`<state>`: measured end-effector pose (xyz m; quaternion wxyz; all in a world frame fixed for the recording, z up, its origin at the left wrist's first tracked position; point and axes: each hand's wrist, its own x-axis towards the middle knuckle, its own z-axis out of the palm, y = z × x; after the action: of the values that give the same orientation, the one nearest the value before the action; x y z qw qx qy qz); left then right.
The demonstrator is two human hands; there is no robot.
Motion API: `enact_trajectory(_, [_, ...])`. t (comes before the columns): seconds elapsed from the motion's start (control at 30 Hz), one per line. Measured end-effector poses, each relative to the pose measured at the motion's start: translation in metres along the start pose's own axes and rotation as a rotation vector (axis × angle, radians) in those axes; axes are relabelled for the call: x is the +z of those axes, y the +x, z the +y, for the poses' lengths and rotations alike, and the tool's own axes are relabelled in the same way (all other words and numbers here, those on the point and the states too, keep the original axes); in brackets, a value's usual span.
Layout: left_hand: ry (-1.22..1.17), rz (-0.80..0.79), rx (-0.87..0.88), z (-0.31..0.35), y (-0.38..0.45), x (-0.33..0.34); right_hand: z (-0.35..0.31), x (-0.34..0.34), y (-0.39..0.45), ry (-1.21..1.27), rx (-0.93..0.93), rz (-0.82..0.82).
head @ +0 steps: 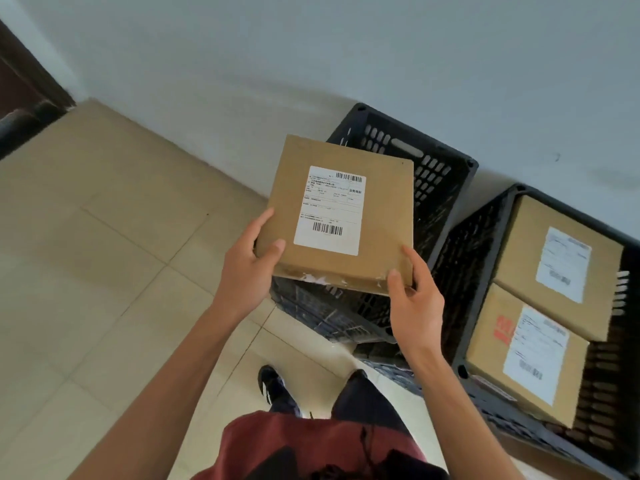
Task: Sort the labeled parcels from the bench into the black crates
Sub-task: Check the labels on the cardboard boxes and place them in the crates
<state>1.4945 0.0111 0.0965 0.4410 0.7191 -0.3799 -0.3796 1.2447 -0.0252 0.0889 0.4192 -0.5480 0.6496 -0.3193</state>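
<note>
A dark red shirt hem (pixel 311 445) fills the bottom edge, both bare forearms reaching out from it. They hold a flat brown cardboard parcel (pixel 377 216) with a white barcode label (pixel 330 209), torn tape along its near edge, above the left black crate (pixel 440 174). The left hand (pixel 247 268) grips its near-left corner, thumb on top; the right hand (pixel 415 303) grips the near-right corner likewise. The right crate (pixel 485 271) holds two labeled parcels (pixel 526 258).

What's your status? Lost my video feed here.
Left hand and right hand grip parcel. Parcel above left crate. Right crate holds two. Nothing blocking.
</note>
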Motion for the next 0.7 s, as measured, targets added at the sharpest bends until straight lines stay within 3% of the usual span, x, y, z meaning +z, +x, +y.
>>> enact_trajectory(0.2, [0.081, -0.165, 0.032, 0.009, 0.044, 0.021, 0.0, -0.003, 0.007, 0.054, 0.052, 0.081])
enact_trajectory(0.7, [0.386, -0.269, 0.083, -0.004, 0.117, 0.074, 0.029, 0.001, 0.07, 0.044, 0.207, 0.038])
